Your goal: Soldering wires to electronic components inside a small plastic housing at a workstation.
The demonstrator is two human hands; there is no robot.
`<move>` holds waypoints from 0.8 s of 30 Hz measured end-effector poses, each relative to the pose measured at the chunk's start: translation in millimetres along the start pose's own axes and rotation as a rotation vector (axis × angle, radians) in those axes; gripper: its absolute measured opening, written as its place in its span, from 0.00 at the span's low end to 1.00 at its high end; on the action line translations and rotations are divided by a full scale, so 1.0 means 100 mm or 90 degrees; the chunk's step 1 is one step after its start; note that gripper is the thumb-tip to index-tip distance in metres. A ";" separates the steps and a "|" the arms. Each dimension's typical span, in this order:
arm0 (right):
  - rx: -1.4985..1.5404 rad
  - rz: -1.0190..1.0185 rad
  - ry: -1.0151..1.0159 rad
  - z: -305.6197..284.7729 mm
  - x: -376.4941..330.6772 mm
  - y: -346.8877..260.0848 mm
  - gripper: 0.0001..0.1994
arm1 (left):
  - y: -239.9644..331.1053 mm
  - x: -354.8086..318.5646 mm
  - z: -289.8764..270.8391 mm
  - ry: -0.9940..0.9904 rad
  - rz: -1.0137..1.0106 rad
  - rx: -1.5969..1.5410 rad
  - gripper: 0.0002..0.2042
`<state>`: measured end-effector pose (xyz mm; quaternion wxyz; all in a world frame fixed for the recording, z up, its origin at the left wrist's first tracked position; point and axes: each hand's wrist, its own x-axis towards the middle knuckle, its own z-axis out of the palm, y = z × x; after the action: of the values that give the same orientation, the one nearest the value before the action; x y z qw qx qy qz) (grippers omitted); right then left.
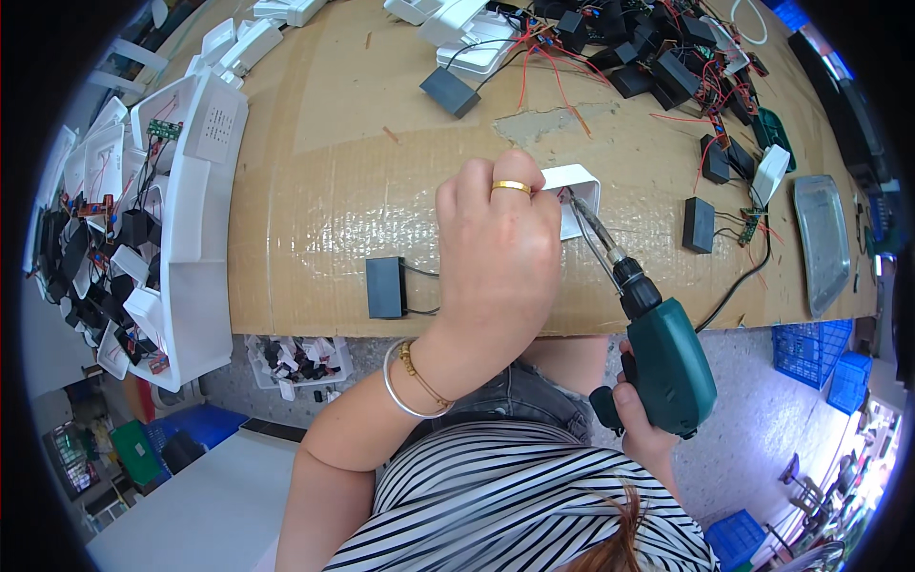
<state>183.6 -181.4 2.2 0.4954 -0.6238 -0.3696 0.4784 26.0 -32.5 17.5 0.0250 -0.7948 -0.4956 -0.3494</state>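
Observation:
My left hand [503, 243] is closed at the middle of the cardboard-topped table, gripping a white plastic housing [583, 179]; its fingertips are hidden behind the knuckles. In my right hand [640, 417] is a dark green soldering gun [671, 367] with a black trigger. Its metal tip and a thin tube beside it reach up and left into the housing's opening, close to a red wire. I cannot tell whether the tip touches anything inside. To the left of my hand lies a small black box [386, 288], whose two black wires run behind my wrist.
A white bin [205, 172] of housings, boards and black boxes stands at left. Black boxes with red wires [658, 57] pile up at the far right. A clear tray [822, 243] lies at the right edge. The gun's black cord [748, 286] crosses the table's right side.

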 end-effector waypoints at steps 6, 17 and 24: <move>-0.004 -0.024 0.011 0.03 0.03 -0.04 0.30 | 0.01 0.01 -0.01 -0.015 0.004 0.010 0.04; -0.071 -0.046 -0.028 -0.02 0.06 0.01 0.28 | 0.01 0.01 -0.02 -0.023 0.003 0.010 0.03; -0.073 -0.055 -0.007 0.04 0.08 -0.05 0.23 | 0.00 0.01 -0.01 -0.016 0.005 0.004 0.04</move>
<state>181.7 -171.0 5.3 0.4768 -0.6318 -0.4257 0.4384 26.2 -32.5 18.5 0.0223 -0.8012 -0.4935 -0.3376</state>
